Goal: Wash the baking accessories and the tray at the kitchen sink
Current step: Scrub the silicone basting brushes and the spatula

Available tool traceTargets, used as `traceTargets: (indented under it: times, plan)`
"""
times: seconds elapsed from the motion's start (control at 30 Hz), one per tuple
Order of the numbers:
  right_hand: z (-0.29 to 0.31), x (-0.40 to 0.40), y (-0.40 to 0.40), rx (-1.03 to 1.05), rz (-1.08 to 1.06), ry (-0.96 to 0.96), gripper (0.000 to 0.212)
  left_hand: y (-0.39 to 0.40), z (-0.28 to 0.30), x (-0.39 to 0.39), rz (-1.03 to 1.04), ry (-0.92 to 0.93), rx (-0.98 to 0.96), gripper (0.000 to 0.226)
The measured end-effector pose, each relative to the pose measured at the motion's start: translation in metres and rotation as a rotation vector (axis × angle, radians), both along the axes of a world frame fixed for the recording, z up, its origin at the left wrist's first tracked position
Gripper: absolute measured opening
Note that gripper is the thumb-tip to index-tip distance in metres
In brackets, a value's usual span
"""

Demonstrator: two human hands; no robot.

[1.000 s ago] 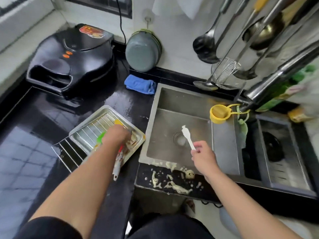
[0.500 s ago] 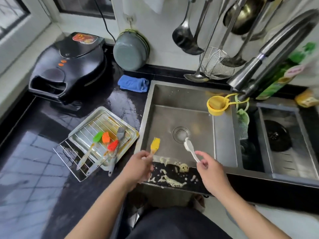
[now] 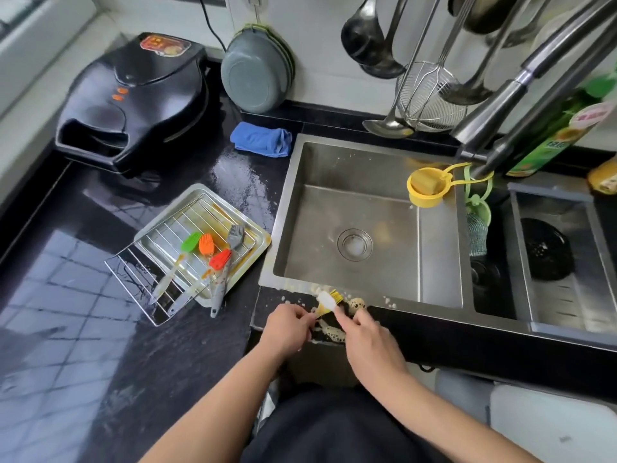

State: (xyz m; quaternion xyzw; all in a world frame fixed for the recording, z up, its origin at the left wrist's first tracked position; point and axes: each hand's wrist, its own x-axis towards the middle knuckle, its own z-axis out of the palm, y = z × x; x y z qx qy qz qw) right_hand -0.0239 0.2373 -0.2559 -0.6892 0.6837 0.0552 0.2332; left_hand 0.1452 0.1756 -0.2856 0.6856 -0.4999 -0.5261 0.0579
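Tray (image 3: 258,236) w/ brushes (image 3: 213,253) left — sink (image 3: 293,202) right.

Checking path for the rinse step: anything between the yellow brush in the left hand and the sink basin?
Nothing visible. The left hand holds the yellow brush right at the front rim of the sink, crossed by the white scrubber in the right hand. The basin beyond holds no objects; batter splatter lies on the rim.
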Motion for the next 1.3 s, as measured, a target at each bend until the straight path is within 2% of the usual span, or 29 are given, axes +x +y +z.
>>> traceTargets:
  times: [0.07,0.17,0.27,0.37,0.43,0.5,0.6,0.67,0.77,0.83,0.87,1.0,1.07,1.2,1.23,1.3]
  plan:
    - [-0.001,0.003,0.009,-0.054,0.052,0.05,0.064,0.0,-0.004,0.0,0.001,-0.015,-0.018,0.031]
    - [-0.001,-0.001,0.006,-0.056,-0.001,0.037,0.065,0.002,-0.002,-0.001,0.009,0.015,-0.025,0.032]
    - [-0.001,0.002,0.011,-0.05,0.067,0.04,0.068,0.001,0.003,0.004,0.045,0.127,0.089,0.027]
    - [-0.003,-0.002,0.013,-0.069,-0.051,0.015,0.065,-0.003,0.002,0.012,0.12,0.285,0.237,0.017]
    - [-0.003,0.0,0.017,-0.051,-0.009,-0.007,0.065,-0.004,0.0,0.015,0.151,0.318,0.276,0.017]
    - [-0.008,0.002,0.024,-0.05,0.046,0.012,0.066,-0.003,-0.003,0.015,0.155,0.308,0.269,0.017]
    - [-0.011,0.002,0.022,-0.09,-0.036,-0.016,0.066,-0.002,-0.006,0.013,0.178,0.314,0.264,0.018]
    - [-0.011,0.005,0.021,-0.088,0.037,-0.017,0.066,-0.002,-0.005,0.013,0.177,0.302,0.259,0.018]
    - [-0.011,0.003,0.016,-0.086,-0.065,-0.007,0.068,-0.002,-0.005,0.012,0.191,0.308,0.264,0.018]
    - [-0.016,-0.001,0.015,-0.072,-0.03,0.02,0.071,-0.001,-0.005,0.011,0.205,0.306,0.261,0.017]
    - [-0.02,-0.004,0.016,-0.087,0.031,0.042,0.07,0.0,-0.006,0.012,0.206,0.3,0.259,0.017]
    - [-0.017,-0.013,0.007,-0.056,-0.043,0.004,0.065,0.001,-0.007,0.01,0.2,0.294,0.244,0.017]
    - [-0.015,-0.01,0.007,-0.04,0.011,-0.007,0.062,0.002,-0.005,0.011,0.188,0.275,0.226,0.017]
    - [-0.013,-0.02,0.0,-0.08,-0.191,-0.103,0.051,0.002,-0.002,0.01,0.154,0.252,0.196,0.017]
    - [-0.013,-0.02,-0.001,-0.095,-0.192,-0.112,0.05,0.002,-0.001,0.009,0.154,0.248,0.192,0.017]
    - [-0.012,-0.013,0.003,-0.096,-0.065,-0.11,0.051,0.002,-0.002,0.009,0.16,0.244,0.184,0.017]
